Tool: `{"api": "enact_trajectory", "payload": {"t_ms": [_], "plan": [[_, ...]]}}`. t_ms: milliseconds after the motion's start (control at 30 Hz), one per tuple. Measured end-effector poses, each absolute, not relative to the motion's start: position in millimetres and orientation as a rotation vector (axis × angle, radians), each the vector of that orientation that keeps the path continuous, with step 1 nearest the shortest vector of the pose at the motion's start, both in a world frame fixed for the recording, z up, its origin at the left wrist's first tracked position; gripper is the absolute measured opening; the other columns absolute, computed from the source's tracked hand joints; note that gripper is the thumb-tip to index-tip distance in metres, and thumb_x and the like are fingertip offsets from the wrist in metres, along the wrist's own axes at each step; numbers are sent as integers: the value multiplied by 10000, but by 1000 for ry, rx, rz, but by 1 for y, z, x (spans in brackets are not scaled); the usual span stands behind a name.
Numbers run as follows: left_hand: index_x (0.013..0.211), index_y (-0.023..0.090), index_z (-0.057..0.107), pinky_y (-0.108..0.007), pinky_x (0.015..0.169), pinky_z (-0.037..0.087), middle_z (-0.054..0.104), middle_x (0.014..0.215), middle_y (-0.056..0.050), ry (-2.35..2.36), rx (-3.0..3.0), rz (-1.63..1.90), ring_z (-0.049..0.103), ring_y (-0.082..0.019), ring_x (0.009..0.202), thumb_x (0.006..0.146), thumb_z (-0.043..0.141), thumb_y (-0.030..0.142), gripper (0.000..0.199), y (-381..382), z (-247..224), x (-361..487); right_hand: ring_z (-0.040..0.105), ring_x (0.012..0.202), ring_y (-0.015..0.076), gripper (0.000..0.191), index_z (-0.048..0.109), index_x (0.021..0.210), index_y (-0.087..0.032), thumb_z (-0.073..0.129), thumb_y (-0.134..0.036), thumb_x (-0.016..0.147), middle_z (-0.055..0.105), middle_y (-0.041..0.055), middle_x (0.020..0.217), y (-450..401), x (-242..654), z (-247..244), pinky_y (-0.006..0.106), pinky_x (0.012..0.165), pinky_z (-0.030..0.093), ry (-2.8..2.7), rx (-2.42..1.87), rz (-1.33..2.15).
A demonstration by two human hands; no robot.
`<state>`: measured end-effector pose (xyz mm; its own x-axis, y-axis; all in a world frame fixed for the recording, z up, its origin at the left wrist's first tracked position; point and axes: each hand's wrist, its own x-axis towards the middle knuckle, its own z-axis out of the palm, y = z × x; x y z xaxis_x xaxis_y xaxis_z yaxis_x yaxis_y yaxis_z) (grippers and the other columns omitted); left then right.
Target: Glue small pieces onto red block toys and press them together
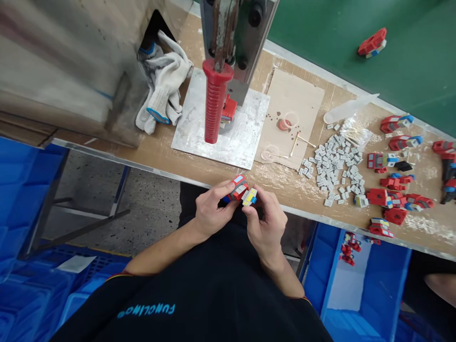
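In front of my body, my left hand [217, 207] is closed on a red toy vehicle part [239, 187] with grey and light-blue panels. Against its right end is a small pale-grey, yellow and blue toy piece [250, 197]; whether the two are joined I cannot tell. My right hand [266, 216] has its thumb and index finger at the sides of that smaller piece, pinching it. Just beyond my hands is the table's front edge. A lever press with a red handle [215, 107] rises over a metal plate [192, 137], and another red toy part [229, 108] sits under it.
White gloves [166, 85] lie left of the press. To its right, cardboard [295, 90] carries small clear dishes and cotton swabs. Beyond are a heap of small grey pieces [335, 161] and several red toy parts [395, 183]. A blue bin [381, 280] stands below; another person's arm [443, 287] shows at right.
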<state>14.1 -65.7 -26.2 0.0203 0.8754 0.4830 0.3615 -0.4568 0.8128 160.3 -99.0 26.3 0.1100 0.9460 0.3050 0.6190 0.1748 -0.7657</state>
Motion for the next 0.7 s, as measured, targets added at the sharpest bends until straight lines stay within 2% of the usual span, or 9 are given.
{"api": "enact_trajectory", "payload": {"t_ms": [267,433,533,700], "plan": [[1276,240,671,-279,867,719,836,1253,-88,1222,2004,1492,852,-220,1054,956,799,166,352,-62,-16,13,679,715,175,322,719,1318,-251,711,-401,1033,773,50,951,-95,160,27,299,661,618,-1584,-1536,493],[1331,225,643,-298,876,722,817,1305,-113,1198,2071,1401,842,-249,1101,935,805,234,428,-63,-8,12,698,733,189,371,720,1339,-266,725,-450,1017,778,52,973,-97,161,22,319,671,629,-1524,-1515,495],[1360,227,633,-310,876,730,816,1309,-111,1169,2068,1394,840,-267,1110,884,818,203,512,-66,-1,11,707,741,198,394,710,1349,-266,713,-483,1021,767,50,956,-100,159,17,327,663,623,-1477,-1476,440],[1428,225,588,-341,898,736,811,1317,-124,1053,1995,1448,821,-298,1169,874,804,173,597,-69,6,12,686,715,202,437,730,1302,-256,701,-577,1007,743,57,905,-102,156,8,342,622,593,-1388,-1402,439]]}}
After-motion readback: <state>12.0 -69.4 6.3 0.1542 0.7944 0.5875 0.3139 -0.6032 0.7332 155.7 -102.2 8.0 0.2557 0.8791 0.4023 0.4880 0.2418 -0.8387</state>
